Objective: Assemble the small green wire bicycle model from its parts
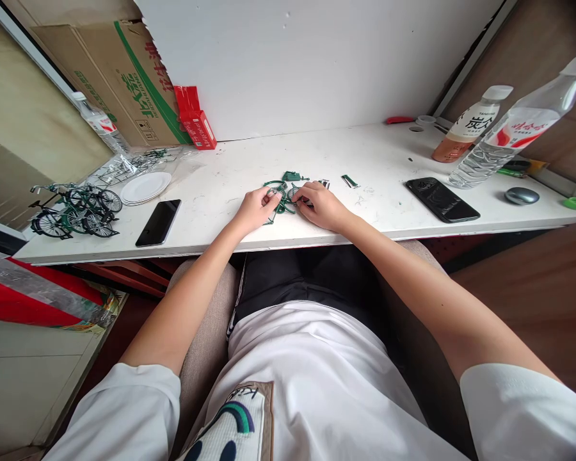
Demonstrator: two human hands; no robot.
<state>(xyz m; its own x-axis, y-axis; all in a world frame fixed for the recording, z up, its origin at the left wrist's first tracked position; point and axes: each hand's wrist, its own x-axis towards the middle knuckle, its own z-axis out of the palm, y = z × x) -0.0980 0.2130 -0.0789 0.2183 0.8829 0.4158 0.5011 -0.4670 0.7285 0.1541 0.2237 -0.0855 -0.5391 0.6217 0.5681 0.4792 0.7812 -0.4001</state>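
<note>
Between my two hands, low over the white desk, is a green model bicycle (283, 203) with thin frame pieces and wheels. My left hand (256, 210) pinches its left side between thumb and fingers. My right hand (324, 208) is closed at its right side, its fingertips near a small wheel; the fingers hide the exact part they grip. Just behind the hands lies a flat green plastic piece (292, 175). A thin dark green part (349, 181) rests to the right of them.
Several finished model bicycles (77, 211) are bunched at the left, near white plates (146, 188) and a phone (158, 223). On the right are another phone (441, 198), a mouse (521, 195), a brown drink bottle (470, 125) and a water bottle (523, 128). A red box (204, 130) stands behind.
</note>
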